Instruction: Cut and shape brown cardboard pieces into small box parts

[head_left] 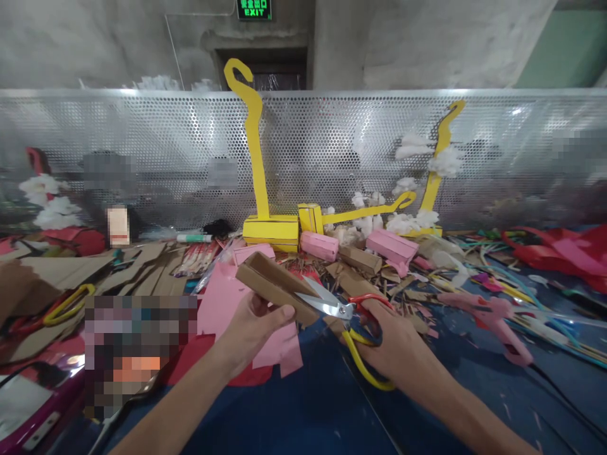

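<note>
My left hand [253, 328] grips a folded brown cardboard box [270, 284], its thumb along the near side and its top side open. In my right hand [396, 335] is a pair of scissors [344, 309] with one red and one yellow handle. The scissor blades are spread, and their tips lie at the right end of the cardboard box. Under my left hand are pink paper sheets [218, 303] and a piece of red paper [199, 357].
Yellow box-and-hook shapes [270, 230], pink boxes [391, 245] and a cardboard strip box [360, 259] stand behind my hands. A pink glue gun [497, 322] lies right, its cord trailing forward. Cardboard scraps [403, 297] litter the blue table [303, 417]. A perforated metal panel [190, 158] rises behind.
</note>
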Tool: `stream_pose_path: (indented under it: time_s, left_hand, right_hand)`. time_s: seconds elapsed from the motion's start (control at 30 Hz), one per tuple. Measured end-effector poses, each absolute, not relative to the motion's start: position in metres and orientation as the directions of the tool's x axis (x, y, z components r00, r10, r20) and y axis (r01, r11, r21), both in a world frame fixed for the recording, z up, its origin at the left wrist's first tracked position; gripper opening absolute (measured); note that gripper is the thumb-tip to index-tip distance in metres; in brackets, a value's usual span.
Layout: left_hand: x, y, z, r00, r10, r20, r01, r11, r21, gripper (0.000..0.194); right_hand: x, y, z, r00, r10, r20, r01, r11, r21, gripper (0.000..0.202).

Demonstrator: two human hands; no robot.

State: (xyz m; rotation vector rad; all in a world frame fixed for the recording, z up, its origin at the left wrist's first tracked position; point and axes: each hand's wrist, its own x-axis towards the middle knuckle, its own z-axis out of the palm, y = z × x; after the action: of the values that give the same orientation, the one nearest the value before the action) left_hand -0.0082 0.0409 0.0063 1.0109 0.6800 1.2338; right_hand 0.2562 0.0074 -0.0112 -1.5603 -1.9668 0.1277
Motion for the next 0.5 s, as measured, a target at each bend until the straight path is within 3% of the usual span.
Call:
stream_pose_path:
  time_s: [0.5]
  left_hand:
    - [-0.0081, 0.0394, 0.0107, 0.224, 0.971, 0.088, -0.368, 0.001, 0.930, 0.047]
  right_hand:
    - [0.2552, 0.0059, -0.0067, -0.096, 0.909, 0.405, 0.898, 0.255, -0.359, 0.038]
